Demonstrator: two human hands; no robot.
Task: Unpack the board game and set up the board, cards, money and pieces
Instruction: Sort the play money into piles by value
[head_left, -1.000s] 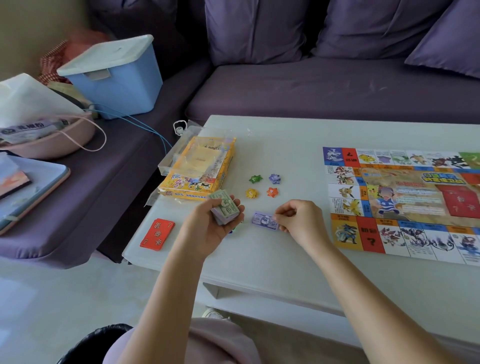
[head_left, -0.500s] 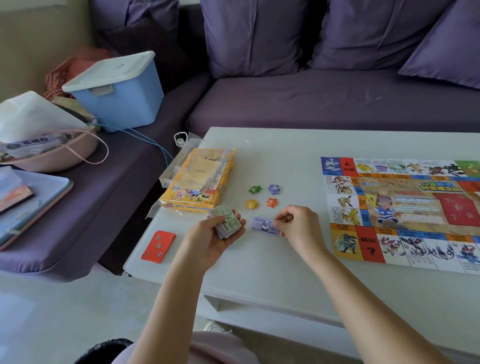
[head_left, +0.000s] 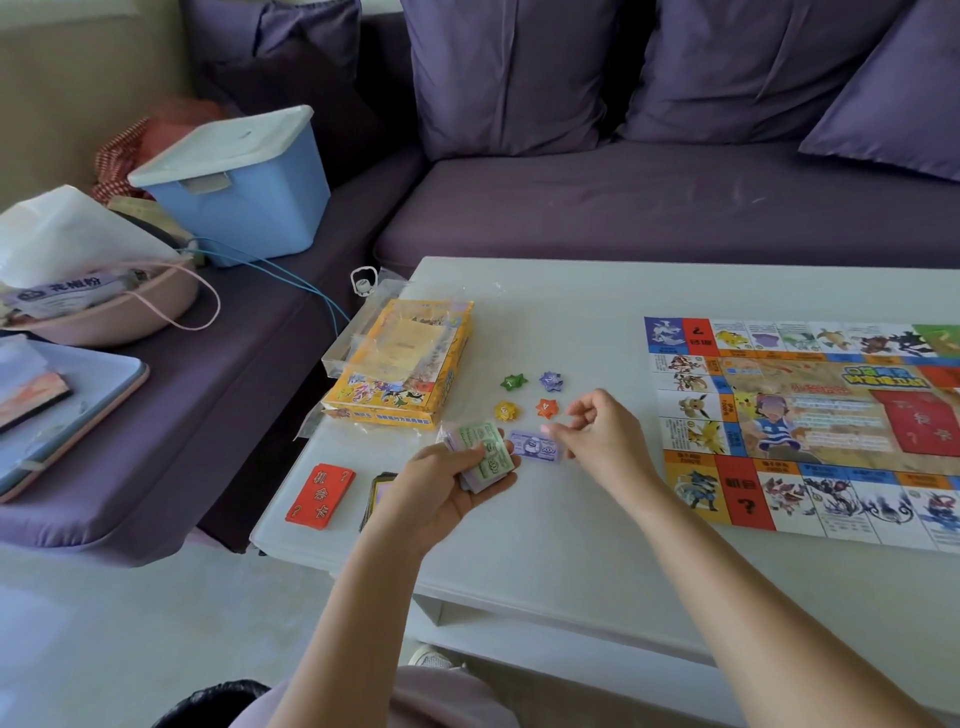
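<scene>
On the sofa at the far left sit a pink basin (head_left: 104, 317) and a blue storage bin (head_left: 239, 192). At the left end of the white desk (head_left: 545, 561) lies a red card deck (head_left: 319, 496), and just beside it a dark card stack (head_left: 378, 486), partly hidden behind the left wrist. Behind them rests the yellow game box (head_left: 400, 364). The left hand (head_left: 447, 493) grasps a stack of play money (head_left: 483, 454), thumb on top and a green note uppermost. Just right of it a purple bill (head_left: 535, 446) lies flat on the desk. Beyond the bill, four star-shaped pieces (head_left: 545, 408) sit in a small square, apart from each other. The right hand (head_left: 597, 441) hangs with loosely curled fingers, its blurred thumb tip at the bill's right end; I cannot tell whether it pinches the bill. The game board (head_left: 805, 426) lies unfolded flat on the right of the desk.
</scene>
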